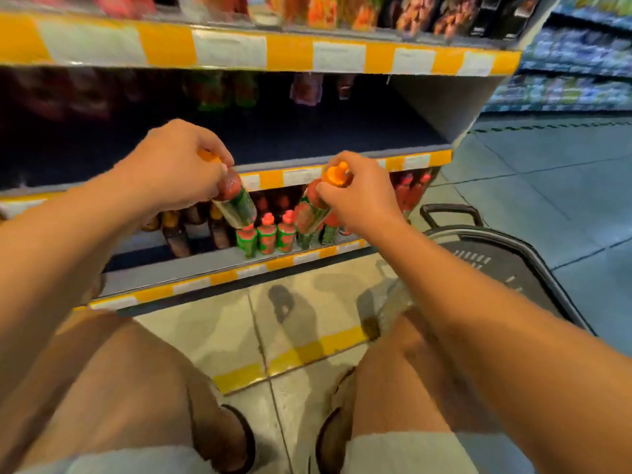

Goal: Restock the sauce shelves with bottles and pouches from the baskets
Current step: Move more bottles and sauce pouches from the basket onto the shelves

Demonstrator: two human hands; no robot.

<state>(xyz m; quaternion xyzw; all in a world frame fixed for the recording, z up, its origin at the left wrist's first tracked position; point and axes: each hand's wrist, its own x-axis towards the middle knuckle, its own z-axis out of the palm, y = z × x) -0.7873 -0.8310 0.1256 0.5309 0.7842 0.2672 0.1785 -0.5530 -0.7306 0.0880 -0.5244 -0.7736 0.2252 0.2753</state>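
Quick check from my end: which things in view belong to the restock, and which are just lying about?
Job:
left hand gripping a sauce bottle
right hand gripping a second bottle
lower shelf
black basket

Not in play:
snack packs on the top shelf
far aisle

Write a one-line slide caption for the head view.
Left hand and right hand each hold an orange-capped sauce bottle before the low shelf, basket alongside.

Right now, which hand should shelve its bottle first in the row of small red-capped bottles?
Probably right hand: its bottle hangs beside small red-capped bottles. Left hand holds its bottle slightly higher.
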